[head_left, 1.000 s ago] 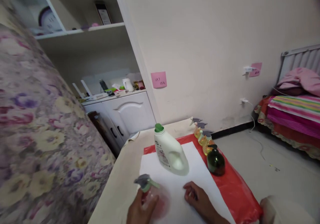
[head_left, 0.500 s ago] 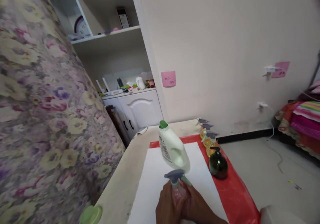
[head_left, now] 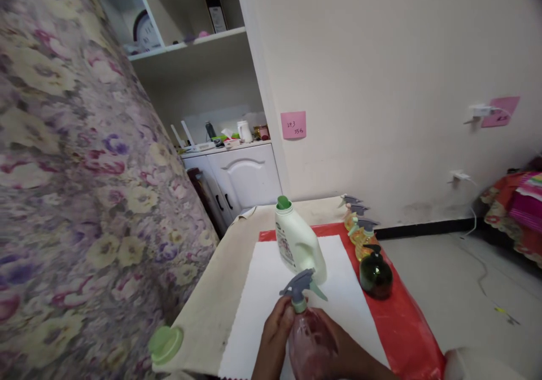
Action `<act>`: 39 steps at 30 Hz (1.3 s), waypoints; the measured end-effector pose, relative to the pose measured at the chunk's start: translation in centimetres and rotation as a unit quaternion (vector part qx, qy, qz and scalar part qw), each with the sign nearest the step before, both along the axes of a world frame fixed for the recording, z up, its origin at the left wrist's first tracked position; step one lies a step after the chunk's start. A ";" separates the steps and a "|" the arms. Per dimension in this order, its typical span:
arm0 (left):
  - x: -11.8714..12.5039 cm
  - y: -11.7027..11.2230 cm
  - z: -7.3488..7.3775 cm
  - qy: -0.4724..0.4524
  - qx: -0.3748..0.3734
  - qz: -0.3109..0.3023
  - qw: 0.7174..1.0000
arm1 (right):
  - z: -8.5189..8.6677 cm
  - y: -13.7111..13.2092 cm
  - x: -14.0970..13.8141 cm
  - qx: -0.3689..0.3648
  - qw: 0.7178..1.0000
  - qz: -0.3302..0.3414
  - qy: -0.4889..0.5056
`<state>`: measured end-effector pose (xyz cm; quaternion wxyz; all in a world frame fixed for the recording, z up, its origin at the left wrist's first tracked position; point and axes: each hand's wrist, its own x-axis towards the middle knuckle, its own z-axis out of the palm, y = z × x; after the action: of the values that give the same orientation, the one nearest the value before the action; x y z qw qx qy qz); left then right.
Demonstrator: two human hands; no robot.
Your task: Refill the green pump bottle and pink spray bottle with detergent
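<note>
Past your translucent pink spray bottle, a pale-green plastic jug blocks you; rightward, a round dark-green pump bottle does. Leftward, the beige tabletop gives room.

bare left hand, bare right hand, bare right forearm

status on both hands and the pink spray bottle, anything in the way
Right hand gripping pink spray bottle; left hand at its collar. Gray sprayer head on top. Pale green jug close beyond, possible obstacle.
</note>
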<state>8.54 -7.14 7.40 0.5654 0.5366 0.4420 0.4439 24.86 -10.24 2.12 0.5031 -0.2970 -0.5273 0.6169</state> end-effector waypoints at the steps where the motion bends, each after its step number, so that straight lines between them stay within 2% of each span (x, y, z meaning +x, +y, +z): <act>1: 0.1 -0.2 0.3 -0.022 -0.012 0.001 1.000 | 0.4 -0.4 0.1 -0.012 0.999 0.023 0.019; 3: 0.3 -0.8 0.8 -0.064 -0.037 -0.007 0.997 | 1.1 -1.1 0.0 -0.034 0.996 0.066 0.056; 7: 0.5 -1.7 1.8 -0.115 -0.076 -0.072 0.988 | 2.5 -1.9 -0.5 -0.049 0.977 0.164 0.125; 9: 0.4 -1.9 2.0 -0.140 -0.083 -0.092 0.982 | 3.0 -2.1 -0.7 -0.043 0.971 0.185 0.147; 14: 0.1 -2.2 2.0 -0.190 -0.088 -0.097 0.973 | 3.4 -2.3 -0.6 -0.039 0.967 0.197 0.157; 20: 0.7 -2.7 2.1 -0.185 -0.084 -0.076 0.976 | 2.3 -2.5 0.0 -0.031 0.976 0.163 0.138; 23: 0.9 -2.7 1.7 -0.188 -0.078 -0.079 0.976 | 1.5 -2.3 0.1 -0.037 0.981 0.151 0.117; 25: 1.0 -2.5 1.2 -0.177 -0.052 -0.068 0.980 | 0.8 -2.0 0.1 -0.033 0.989 0.118 0.077; 28: 1.3 -2.4 0.6 -0.136 -0.026 -0.013 0.990 | -0.2 -1.7 -0.1 -0.043 0.997 0.061 0.005; 31: 1.5 -2.5 0.8 -0.084 -0.025 0.032 0.996 | -0.8 -1.6 -0.1 -0.056 0.998 0.017 -0.034; 36: 1.1 -3.0 2.4 -0.134 -0.037 -0.052 0.989 | -1.0 -1.6 0.5 -0.014 0.998 -0.001 -0.068; 39: 1.2 -2.9 2.5 -0.161 -0.049 -0.068 0.983 | -1.0 -1.7 0.5 -0.007 0.997 -0.003 -0.076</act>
<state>9.74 -10.08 9.87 0.6835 0.4587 0.3288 0.4630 25.40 -11.95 1.08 0.4616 -0.3478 -0.5587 0.5948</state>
